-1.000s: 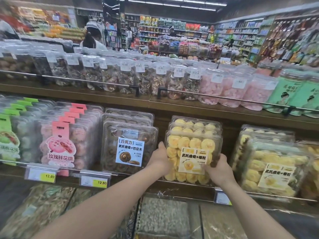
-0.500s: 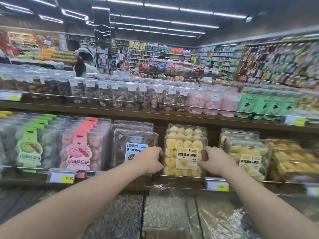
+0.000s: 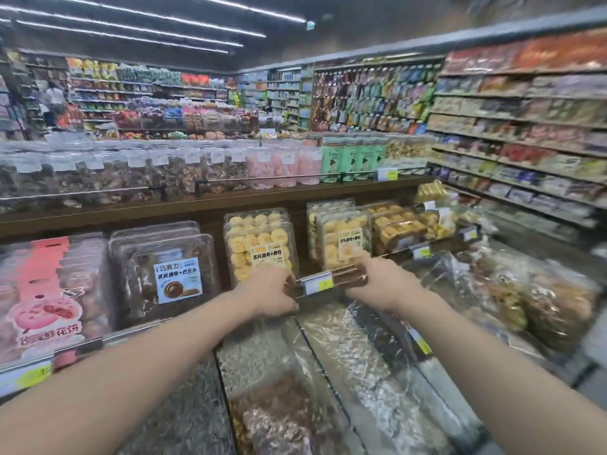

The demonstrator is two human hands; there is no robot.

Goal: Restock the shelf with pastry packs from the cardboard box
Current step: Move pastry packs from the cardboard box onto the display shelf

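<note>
We have the yellow pastry pack (image 3: 261, 246) standing upright at the shelf front, above the rail (image 3: 328, 280). Our left hand (image 3: 272, 290) curls loosely at its lower corner, our right hand (image 3: 377, 280) curls at the rail, neither clearly gripping. We nudge it square, label forward, flush with its neighbours.

yellow pastry pack (image 3: 259, 247): yellow rounds | chocolate pack (image 3: 167, 274): dark brown, blue-white label | price tag (image 3: 318, 283): white-yellow

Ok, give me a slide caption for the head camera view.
Both hands, left hand and right hand, at the shelf-edge rail below clear plastic packs of yellow pastries.
</note>
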